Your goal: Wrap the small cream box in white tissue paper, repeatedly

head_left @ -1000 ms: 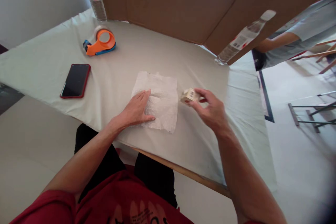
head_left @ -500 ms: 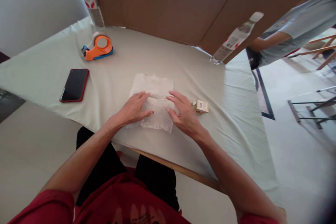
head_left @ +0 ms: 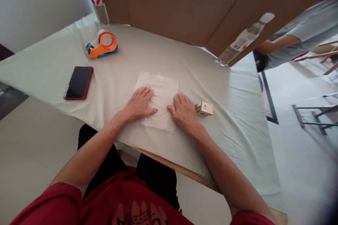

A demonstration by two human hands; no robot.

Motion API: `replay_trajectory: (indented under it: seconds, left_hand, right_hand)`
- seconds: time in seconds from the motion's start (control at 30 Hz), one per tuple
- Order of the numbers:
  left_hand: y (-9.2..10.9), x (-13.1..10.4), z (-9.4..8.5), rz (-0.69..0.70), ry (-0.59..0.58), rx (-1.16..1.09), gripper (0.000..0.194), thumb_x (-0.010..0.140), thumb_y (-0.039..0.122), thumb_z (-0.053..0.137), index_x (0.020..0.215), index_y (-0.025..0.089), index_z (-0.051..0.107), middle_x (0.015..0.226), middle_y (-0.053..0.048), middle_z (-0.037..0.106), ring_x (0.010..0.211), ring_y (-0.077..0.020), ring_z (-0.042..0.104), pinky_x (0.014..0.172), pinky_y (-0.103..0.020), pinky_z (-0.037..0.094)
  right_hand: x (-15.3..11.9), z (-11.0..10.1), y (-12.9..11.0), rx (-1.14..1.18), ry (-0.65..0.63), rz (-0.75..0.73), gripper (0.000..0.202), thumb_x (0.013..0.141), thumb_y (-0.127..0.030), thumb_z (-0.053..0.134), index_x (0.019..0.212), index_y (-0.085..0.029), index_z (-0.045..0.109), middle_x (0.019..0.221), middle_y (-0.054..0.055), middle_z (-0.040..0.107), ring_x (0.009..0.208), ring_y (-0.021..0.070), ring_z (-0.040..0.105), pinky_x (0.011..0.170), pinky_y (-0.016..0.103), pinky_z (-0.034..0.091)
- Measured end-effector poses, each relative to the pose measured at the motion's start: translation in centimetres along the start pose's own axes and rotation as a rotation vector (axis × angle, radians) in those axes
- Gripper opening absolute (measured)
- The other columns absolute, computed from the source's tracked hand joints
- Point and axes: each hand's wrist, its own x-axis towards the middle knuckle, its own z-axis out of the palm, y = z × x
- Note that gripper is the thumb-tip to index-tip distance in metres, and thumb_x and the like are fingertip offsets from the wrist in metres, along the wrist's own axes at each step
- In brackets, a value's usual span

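Observation:
A translucent sheet of bubble wrap (head_left: 161, 116) lies on the cloth-covered table in front of me. My left hand (head_left: 140, 103) rests flat on its left side, thumb pointing inward over the sheet. On the right edge lies my right hand (head_left: 184, 112), palm down, fingers stretched forward and thumb apart. Neither hand grips anything. Just right of my right hand sits a small cream box (head_left: 204, 108) with a printed code on its side.
An orange and blue tape dispenser (head_left: 105, 45) and a red-cased phone (head_left: 78, 82) lie on the left. Water bottles, one left (head_left: 98, 1) and one right (head_left: 241, 42), stand by a brown cardboard panel (head_left: 169, 7). Another person's arm (head_left: 277, 44) shows at far right.
Both hands have come down flat onto the bubble wrap, which now looks smoother. The view has shifted slightly; the other things on the table stay in place.

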Motion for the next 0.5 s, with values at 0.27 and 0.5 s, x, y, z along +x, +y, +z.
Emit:
replay_trajectory:
  seconds: [0.27, 0.5]
  left_hand:
    - [-0.9, -2.4, -2.2, -0.003, 0.202, -0.106, 0.070, 0.091, 0.049, 0.060, 0.149, 0.013, 0.045, 0.161, -0.022, 0.041, 0.152, -0.0342, 0.037, 0.124, -0.052, 0.031]
    - [-1.1, -4.1, -0.9, 0.002, 0.098, -0.084, 0.078, 0.083, 0.047, 0.069, 0.149, 0.016, 0.044, 0.156, -0.020, 0.049, 0.150, -0.0381, 0.039, 0.123, -0.057, 0.029]
  right_hand:
    - [-4.7, -6.1, 5.2, -0.186, 0.143, 0.141, 0.050, 0.088, -0.036, 0.057, 0.135, -0.018, 0.058, 0.142, 0.020, 0.059, 0.130, 0.0419, 0.055, 0.100, 0.062, 0.047]
    - [-4.8, -7.2, 6.2, 0.090, 0.147, 0.159, 0.043, 0.089, -0.043, 0.060, 0.127, -0.022, 0.064, 0.117, 0.015, 0.071, 0.098, 0.0313, 0.069, 0.087, 0.051, 0.056]
